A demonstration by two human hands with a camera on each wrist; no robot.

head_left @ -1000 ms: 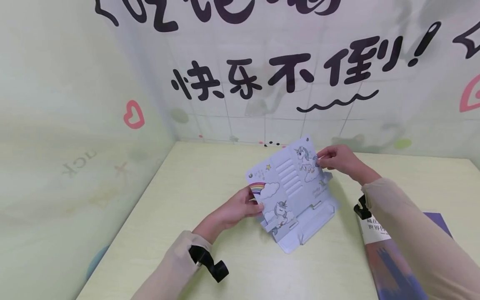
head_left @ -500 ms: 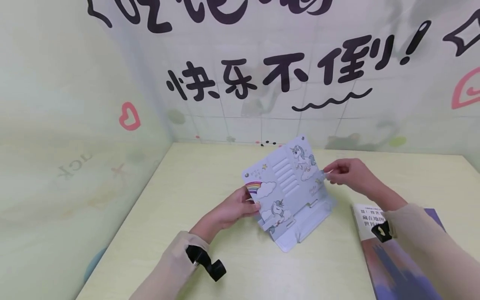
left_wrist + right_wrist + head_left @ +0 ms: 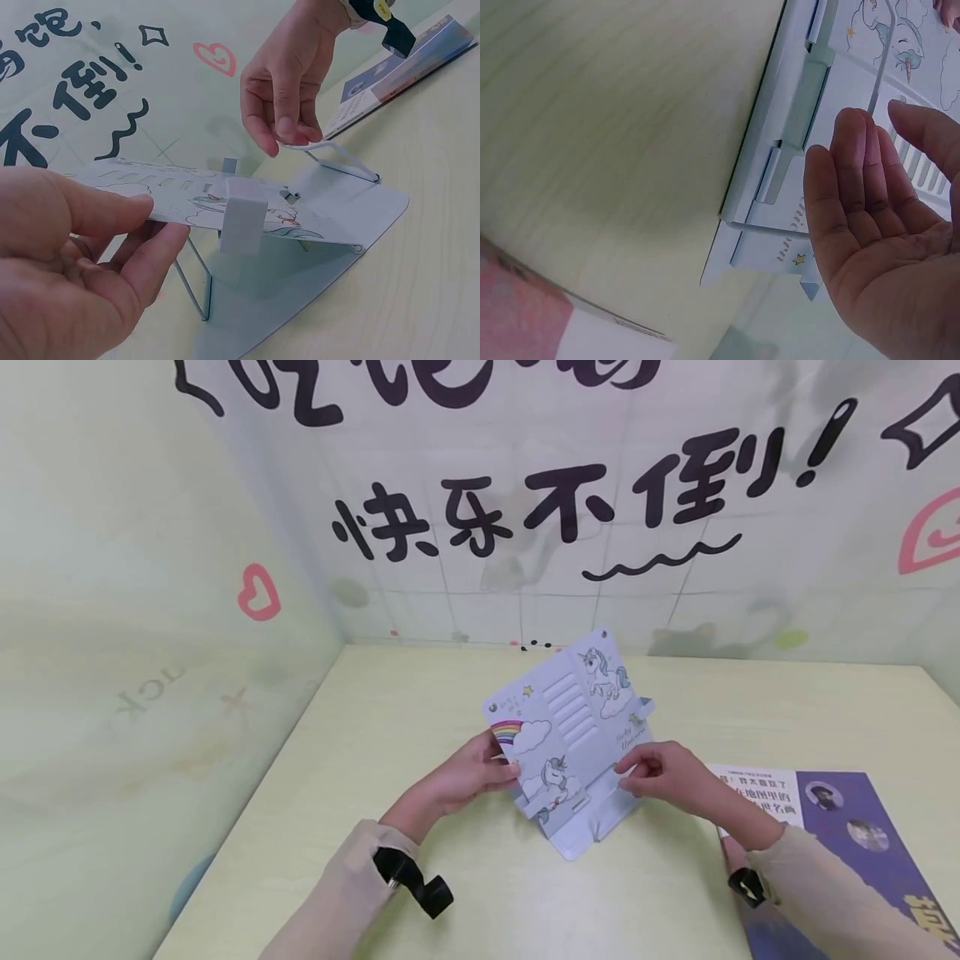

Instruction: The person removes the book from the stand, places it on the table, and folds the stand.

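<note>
A pale lilac book stand (image 3: 577, 718) printed with unicorns, clouds and a rainbow leans tilted back above its flat base plate (image 3: 255, 292). My left hand (image 3: 468, 772) pinches the left edge of its panel, thumb on the printed face and fingers beneath. At the front ledge is my right hand (image 3: 667, 777), its fingertips touching a bent wire page holder (image 3: 341, 148). In the right wrist view the fingers are nearly straight under the wire (image 3: 885, 64), and the thumb stands apart from them. Wire legs (image 3: 199, 281) prop the panel from behind.
A book (image 3: 832, 843) with a purple and white cover lies on the table (image 3: 360, 710) at the right, partly under my right forearm. Behind the table hangs a printed wall cloth (image 3: 480, 602) with large dark lettering.
My right hand has left the stand's upper right edge, passed its side tab, and come down and left to the front ledge. The left hand keeps its grip on the stand.
</note>
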